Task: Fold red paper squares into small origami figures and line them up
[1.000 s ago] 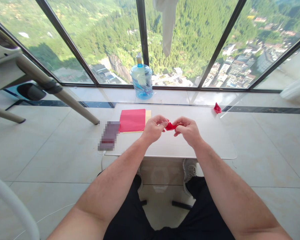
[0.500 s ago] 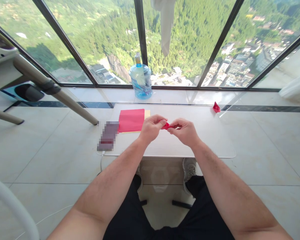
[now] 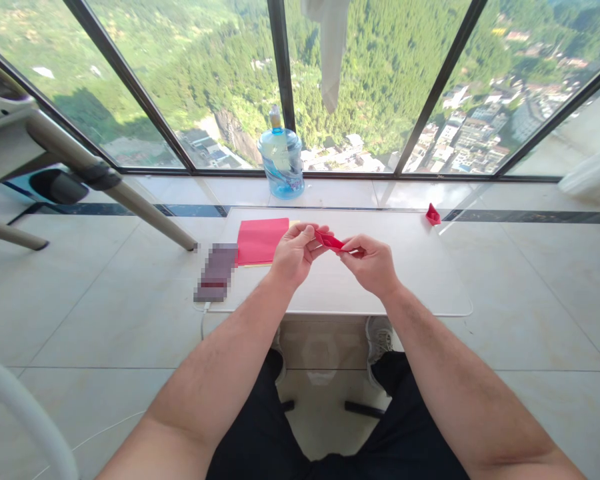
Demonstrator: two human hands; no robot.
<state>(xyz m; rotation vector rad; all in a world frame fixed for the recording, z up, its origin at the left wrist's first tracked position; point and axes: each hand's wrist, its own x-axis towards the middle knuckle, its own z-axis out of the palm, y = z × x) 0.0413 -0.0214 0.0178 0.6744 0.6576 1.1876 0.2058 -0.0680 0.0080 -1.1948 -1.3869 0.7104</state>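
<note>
Between my two hands, above the white table (image 3: 370, 293), is a folded red paper boat (image 3: 329, 241), long and narrow with its top folds parted. My left hand (image 3: 296, 252) pinches its left end, thumb on top and fingers underneath. At its right end my right hand (image 3: 373, 259) grips the tip between thumb and fingers. A second red paper boat (image 3: 433, 215) rests at the table's far right corner. Left of my hands lies a stack of red paper (image 3: 263, 240), with yellowish sheets showing at its edge.
A blurred-out phone (image 3: 216, 272) lies on the table's left side with a white cable (image 3: 203, 323) attached. Behind the table, a blue water jug (image 3: 281, 162) stands by the window. A metal furniture leg (image 3: 150, 212) reaches the floor at the left.
My left hand has shifted slightly left and turned, with its fingers now under the paper. More of the red paper boat shows, and it looks longer between my hands.
</note>
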